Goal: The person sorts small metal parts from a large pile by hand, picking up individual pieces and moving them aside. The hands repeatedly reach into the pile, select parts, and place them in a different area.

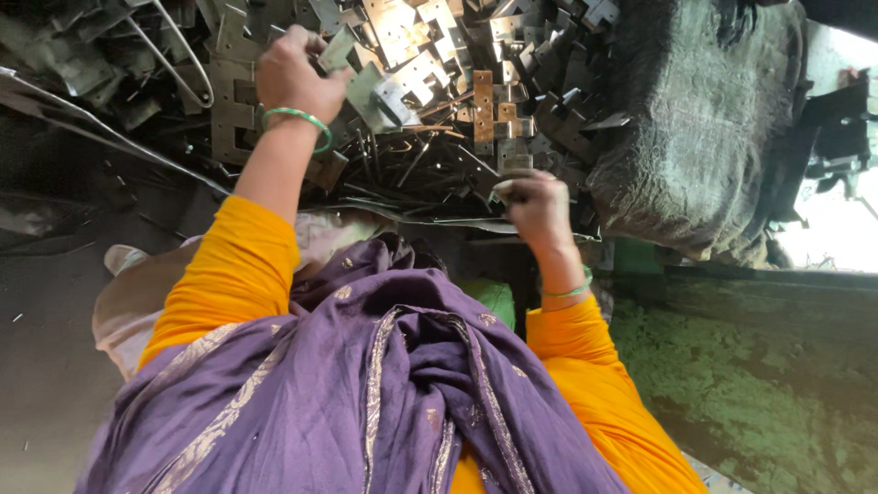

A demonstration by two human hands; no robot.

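Note:
A big heap of flat grey metal brackets, with a few rusty ones, fills the top of the view. My left hand, a green bangle on its wrist, reaches into the heap and grips a bent metal bracket. Lower and to the right, my right hand is closed at the near edge of the heap, pinching a thin flat metal piece. Orange sleeves and a purple scarf cover the bottom of the frame.
A dark grey cloth sack lies bunched to the right of the heap. A bent wire loop rests on the brackets at upper left. A green mossy surface is at lower right, dark floor at left.

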